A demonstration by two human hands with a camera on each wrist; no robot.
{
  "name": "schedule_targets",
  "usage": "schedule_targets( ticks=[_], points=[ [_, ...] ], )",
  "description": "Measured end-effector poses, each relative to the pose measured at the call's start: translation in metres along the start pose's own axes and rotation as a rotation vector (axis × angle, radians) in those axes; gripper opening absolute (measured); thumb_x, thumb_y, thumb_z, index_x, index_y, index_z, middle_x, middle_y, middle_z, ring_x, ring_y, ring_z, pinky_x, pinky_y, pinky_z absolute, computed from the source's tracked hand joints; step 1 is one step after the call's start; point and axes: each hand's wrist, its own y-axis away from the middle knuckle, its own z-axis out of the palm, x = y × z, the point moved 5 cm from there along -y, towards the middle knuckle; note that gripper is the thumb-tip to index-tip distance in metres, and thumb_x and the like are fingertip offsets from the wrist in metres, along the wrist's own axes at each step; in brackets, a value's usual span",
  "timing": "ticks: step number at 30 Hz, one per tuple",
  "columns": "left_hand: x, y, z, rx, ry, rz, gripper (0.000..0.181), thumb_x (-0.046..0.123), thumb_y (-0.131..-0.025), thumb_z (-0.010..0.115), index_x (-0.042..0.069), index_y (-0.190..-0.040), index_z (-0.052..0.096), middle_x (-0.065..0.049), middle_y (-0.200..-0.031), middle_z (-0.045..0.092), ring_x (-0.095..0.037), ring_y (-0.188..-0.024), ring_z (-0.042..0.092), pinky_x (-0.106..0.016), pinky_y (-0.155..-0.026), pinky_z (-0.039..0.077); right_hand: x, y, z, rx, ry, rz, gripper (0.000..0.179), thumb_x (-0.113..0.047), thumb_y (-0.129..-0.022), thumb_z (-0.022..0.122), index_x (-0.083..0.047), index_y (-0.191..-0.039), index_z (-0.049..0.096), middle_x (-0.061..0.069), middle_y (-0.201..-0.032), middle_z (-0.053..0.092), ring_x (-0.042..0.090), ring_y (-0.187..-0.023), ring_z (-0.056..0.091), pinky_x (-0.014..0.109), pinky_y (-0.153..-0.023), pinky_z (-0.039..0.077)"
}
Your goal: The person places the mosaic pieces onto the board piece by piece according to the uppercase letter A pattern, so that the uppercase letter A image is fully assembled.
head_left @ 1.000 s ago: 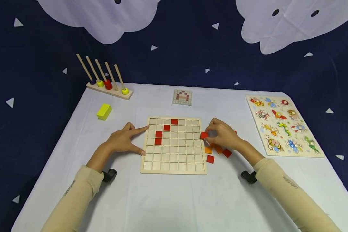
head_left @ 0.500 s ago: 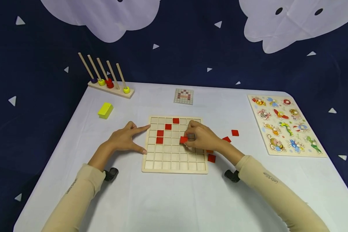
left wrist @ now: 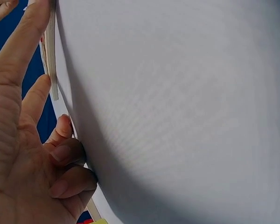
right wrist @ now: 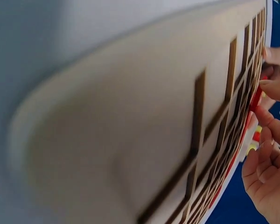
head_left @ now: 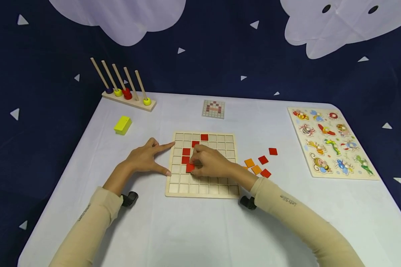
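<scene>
A wooden grid board (head_left: 200, 197) lies on the table, with several red square tiles (head_left: 186, 151) set in its cells in a slanting line at the upper left. My right hand (head_left: 208, 163) is over the board and pinches a red tile (head_left: 190, 168) just below that line. In the right wrist view the pinched tile (right wrist: 256, 97) stands tilted at the grid between thumb and finger. My left hand (head_left: 143, 158) steadies the board's left edge with index finger and thumb spread straight. In the left wrist view its other fingers (left wrist: 72, 179) are bent and hold nothing.
Loose red tiles (head_left: 263, 160) and orange tiles (head_left: 249, 162) lie right of the board. A small pattern card (head_left: 213, 109) is behind it. Around these are an insect puzzle board (head_left: 332, 144), a yellow block (head_left: 123, 125) and a peg stacker (head_left: 129, 101).
My right hand has carried the red tile leftward from beside the loose tiles, across the board to the slanting line. The left hand stays at the board's edge.
</scene>
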Motion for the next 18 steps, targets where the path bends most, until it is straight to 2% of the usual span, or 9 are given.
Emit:
schedule_targets(
  ticks=[6,13,18],
  points=[
    [-0.002,0.0,0.0,-0.013,-0.002,-0.009,0.11,0.07,-0.059,0.083,0.039,-0.153,0.036,-0.005,-0.109,0.039,-0.022,-0.086,0.047,-0.031,-0.068,0.037,-0.01,-0.007,0.008,0.008,0.048,0.009,0.021,-0.022,-0.084,0.078,-0.007,-0.099,0.075,0.0,-0.095,0.051,0.013,-0.086,0.05,0.028,-0.075,0.047],
    [0.002,-0.003,-0.001,-0.014,-0.014,-0.006,0.111,0.071,-0.058,0.083,0.039,-0.153,0.035,-0.005,-0.108,0.038,-0.022,-0.086,0.046,-0.031,-0.067,0.036,-0.017,-0.007,0.01,0.047,-0.007,0.084,0.01,-0.014,-0.084,0.079,-0.008,-0.09,0.073,0.001,-0.091,0.055,0.014,-0.085,0.049,0.027,-0.069,0.047],
    [-0.001,-0.002,0.003,-0.024,-0.001,-0.018,0.111,0.071,-0.058,0.083,0.038,-0.153,0.035,-0.006,-0.108,0.038,-0.022,-0.086,0.046,-0.032,-0.067,0.036,-0.017,-0.005,0.012,0.054,-0.026,0.12,0.016,-0.016,-0.084,0.08,-0.008,-0.095,0.074,0.002,-0.091,0.054,0.014,-0.083,0.048,0.027,-0.071,0.046]
  ],
)
